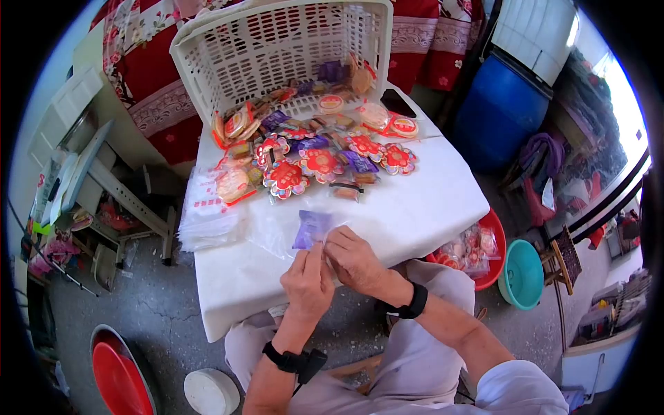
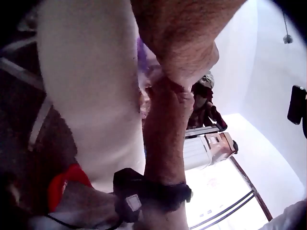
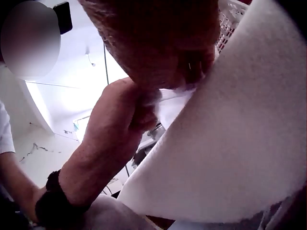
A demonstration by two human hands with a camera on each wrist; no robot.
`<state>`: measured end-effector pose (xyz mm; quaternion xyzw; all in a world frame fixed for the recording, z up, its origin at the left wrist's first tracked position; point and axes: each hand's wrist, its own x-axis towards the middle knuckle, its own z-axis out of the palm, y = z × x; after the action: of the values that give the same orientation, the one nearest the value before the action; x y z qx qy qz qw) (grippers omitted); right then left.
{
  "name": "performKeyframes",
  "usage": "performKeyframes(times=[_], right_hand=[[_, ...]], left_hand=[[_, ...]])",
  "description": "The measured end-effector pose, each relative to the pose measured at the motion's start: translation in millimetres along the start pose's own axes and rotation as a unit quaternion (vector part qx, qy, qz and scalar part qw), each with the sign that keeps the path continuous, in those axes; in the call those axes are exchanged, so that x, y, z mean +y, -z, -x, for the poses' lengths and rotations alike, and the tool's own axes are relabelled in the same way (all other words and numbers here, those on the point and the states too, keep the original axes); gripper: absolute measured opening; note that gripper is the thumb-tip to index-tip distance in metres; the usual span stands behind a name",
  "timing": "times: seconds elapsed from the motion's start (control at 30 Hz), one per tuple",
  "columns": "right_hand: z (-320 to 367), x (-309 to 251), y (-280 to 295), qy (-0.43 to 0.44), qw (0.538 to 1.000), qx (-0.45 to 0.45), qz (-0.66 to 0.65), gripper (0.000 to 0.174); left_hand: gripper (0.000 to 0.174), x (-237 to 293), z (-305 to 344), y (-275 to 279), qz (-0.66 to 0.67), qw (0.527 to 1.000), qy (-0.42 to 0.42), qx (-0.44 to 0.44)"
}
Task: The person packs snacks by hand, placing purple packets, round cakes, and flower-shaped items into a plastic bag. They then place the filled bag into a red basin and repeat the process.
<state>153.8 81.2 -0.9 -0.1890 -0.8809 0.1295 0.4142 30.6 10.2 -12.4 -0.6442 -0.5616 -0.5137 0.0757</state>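
Note:
In the head view a clear plastic bag with a purple packet [image 1: 312, 229] inside lies at the table's near part. The left hand [image 1: 308, 282] and the right hand [image 1: 356, 261] meet at the bag's near end, both pinching its plastic between thumb and fingers. Their fingertips are close together, and the exact grip is partly hidden. In the left wrist view the left hand [image 2: 182, 38] covers most of the bag, with some purple beside it. The right wrist view shows the right hand [image 3: 158, 43] dark above the white cloth, with clear plastic between the hands.
On the white-covered table [image 1: 415, 200] a tipped white basket [image 1: 280, 52] spills wrapped snacks and red flower-shaped packets [image 1: 320, 163]. A stack of clear bags [image 1: 207, 214] lies at the left. A red basin [image 1: 492, 235] of packets and a green basin [image 1: 522, 275] stand at the right.

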Motion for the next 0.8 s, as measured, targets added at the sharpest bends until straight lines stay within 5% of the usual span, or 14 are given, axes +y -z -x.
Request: performKeyframes(times=[0.1,0.17,0.27,0.4,0.57,0.6,0.67,0.8], right_hand=[[-3.0,0.6,7.1,0.036,0.999,-0.029,0.024,0.023],[2.5,5.5,6.0,-0.05,0.988,-0.146,-0.019,0.024],[5.7,17.7,-10.2,-0.039,0.97,-0.239,0.032,0.031],[-13.3,9.6,-20.0,-0.036,0.989,-0.138,-0.031,0.04],[-19.9,13.7,-30.0,0.086,0.991,-0.047,0.093,0.044],[-19.8,10.8,-28.1,0.086,0.991,-0.046,0.093,0.044],[-18.7,2.9,-24.1,-0.054,0.988,-0.147,0.008,0.024],[-16.8,2.9,-24.3,-0.074,0.98,-0.183,0.009,0.017]], left_hand=[[0.032,-1.7,0.2,4.0,0.007,1.0,0.012,-0.008],[0.031,-2.0,1.6,3.5,0.008,1.0,0.001,-0.014],[0.028,-0.2,0.9,2.7,0.025,1.0,-0.019,-0.001],[0.023,5.5,-0.3,2.6,0.064,0.998,-0.003,0.008],[0.022,8.1,-0.3,4.5,0.047,0.998,0.006,0.031],[0.022,8.8,-1.7,6.4,0.047,0.998,0.005,0.03],[0.021,8.0,-5.2,12.1,0.037,0.998,0.023,0.041],[0.02,3.5,-3.7,17.2,0.036,0.998,0.025,0.033]])
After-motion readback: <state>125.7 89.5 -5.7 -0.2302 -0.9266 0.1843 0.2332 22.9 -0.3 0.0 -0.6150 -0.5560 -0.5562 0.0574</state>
